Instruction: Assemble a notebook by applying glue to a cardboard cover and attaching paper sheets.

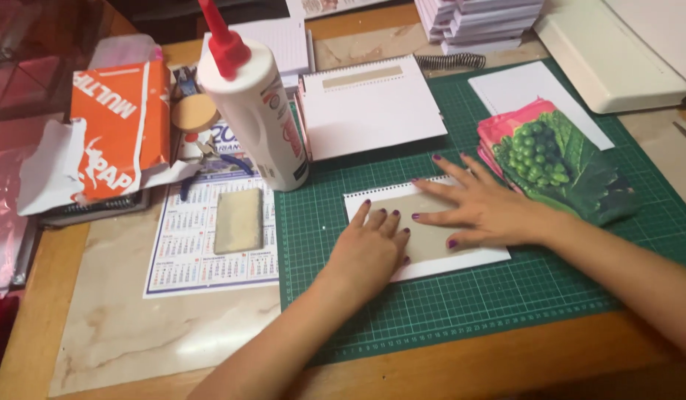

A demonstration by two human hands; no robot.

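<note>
Fingers flat and pressing, not gripping: left hand [372,248] has fingers close together, tips on the near-left part of a white card with a tan panel [432,241]; right hand [480,211] has fingers spread wide, palm down over the card's right half. Both hands touch the card, nothing clamped. Card lies flat on the green cutting mat [469,296], near the mat's left edge, long side toward the person, a row of punched holes along its far edge. Just right of the right hand: stack of printed covers [558,159], pink edge with green fruit and leaf picture, resting on the mat and overlapping a plain white sheet [532,89]. Beyond the card: white spiral-bound pad [372,107] with a tan strip near its top, loose wire coil [450,61] behind it. Left of the mat's corner: upright white glue bottle [254,111], red nozzle, red-and-blue label facing right. Below it a printed calendar sheet [202,252], white with blue border, flat on the table, a tan rectangular block [237,221] lying on it. Further left: orange paper package [120,126] with white lettering, wrapper torn open at the left side. Top right: cream-coloured machine [617,52]; stacks of white pads [480,22] at top centre.
</note>
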